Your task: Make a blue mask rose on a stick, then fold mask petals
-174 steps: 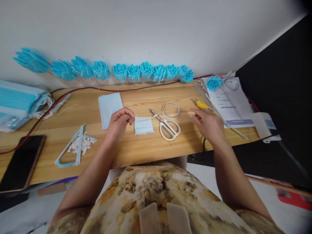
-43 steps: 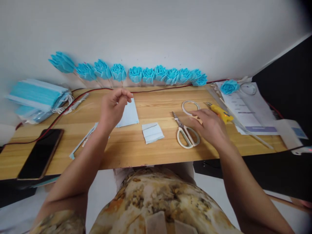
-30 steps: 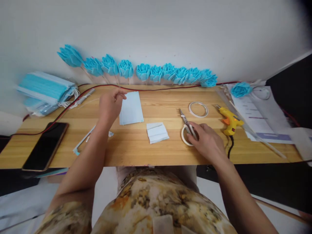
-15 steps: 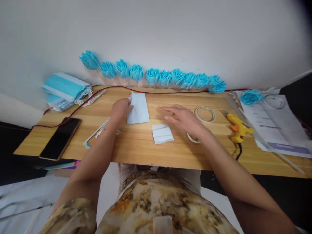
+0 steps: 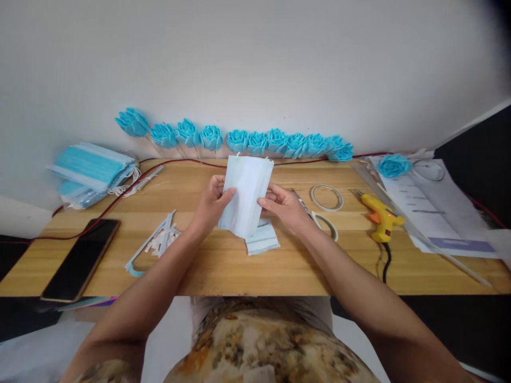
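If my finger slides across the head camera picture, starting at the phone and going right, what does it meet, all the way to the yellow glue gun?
Phone → pale scraps → left hand → pale blue sheet → right hand → ring of tape → yellow glue gun.

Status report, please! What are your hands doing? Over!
Left hand, right hand: both gripping pale blue sheet. Small pale piece partly hidden behind it. Scissors partly hidden.

Soft, even light casts faint shadows on the tabletop (image 5: 239, 277), while the upper-right corner blurs into black
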Demonstrator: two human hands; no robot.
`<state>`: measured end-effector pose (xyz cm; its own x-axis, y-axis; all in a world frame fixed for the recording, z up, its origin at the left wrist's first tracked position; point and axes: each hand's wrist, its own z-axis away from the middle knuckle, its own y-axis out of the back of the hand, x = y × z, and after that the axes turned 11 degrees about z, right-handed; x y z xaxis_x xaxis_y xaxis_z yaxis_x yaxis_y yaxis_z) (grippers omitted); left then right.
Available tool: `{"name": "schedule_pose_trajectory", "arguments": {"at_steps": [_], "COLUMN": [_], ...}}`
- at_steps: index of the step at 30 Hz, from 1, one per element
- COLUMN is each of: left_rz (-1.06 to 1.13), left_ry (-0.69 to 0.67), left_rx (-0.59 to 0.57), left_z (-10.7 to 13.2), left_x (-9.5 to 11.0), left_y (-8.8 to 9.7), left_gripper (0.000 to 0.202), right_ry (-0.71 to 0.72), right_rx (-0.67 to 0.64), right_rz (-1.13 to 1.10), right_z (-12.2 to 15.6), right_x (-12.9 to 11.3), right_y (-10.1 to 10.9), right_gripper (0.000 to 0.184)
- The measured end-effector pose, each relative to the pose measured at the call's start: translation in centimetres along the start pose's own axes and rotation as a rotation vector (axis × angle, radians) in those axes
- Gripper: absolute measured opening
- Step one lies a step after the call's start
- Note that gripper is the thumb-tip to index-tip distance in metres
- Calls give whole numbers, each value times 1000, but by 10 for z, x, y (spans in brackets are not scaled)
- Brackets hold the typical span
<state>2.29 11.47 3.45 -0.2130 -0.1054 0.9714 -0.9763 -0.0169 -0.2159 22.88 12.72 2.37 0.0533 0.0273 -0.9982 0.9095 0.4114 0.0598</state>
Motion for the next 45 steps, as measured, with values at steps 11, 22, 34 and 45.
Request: {"name": "schedule_pose_trajectory", "arguments": {"at_steps": [11,22,34,45], "left_rz": [299,129,424,570], "left_ry": [217,139,193,193], "left_rx": [-6,77,24,52], "left_z": [-7,3,-1,-1], "left_x": [-2,-1,-6,-9], "left_y": [6,-1,-3,-4], "left_gripper": [72,25,45,44], "right_ry": [15,32,136,140], "right_rx": [229,238,474,-48], "right_rz": [154,36,383,200], "right_z": [-3,-3,-7,13], "right_x": [5,5,10,-15], "right_y": [4,2,25,27], "right_gripper": [29,25,31,37]}}
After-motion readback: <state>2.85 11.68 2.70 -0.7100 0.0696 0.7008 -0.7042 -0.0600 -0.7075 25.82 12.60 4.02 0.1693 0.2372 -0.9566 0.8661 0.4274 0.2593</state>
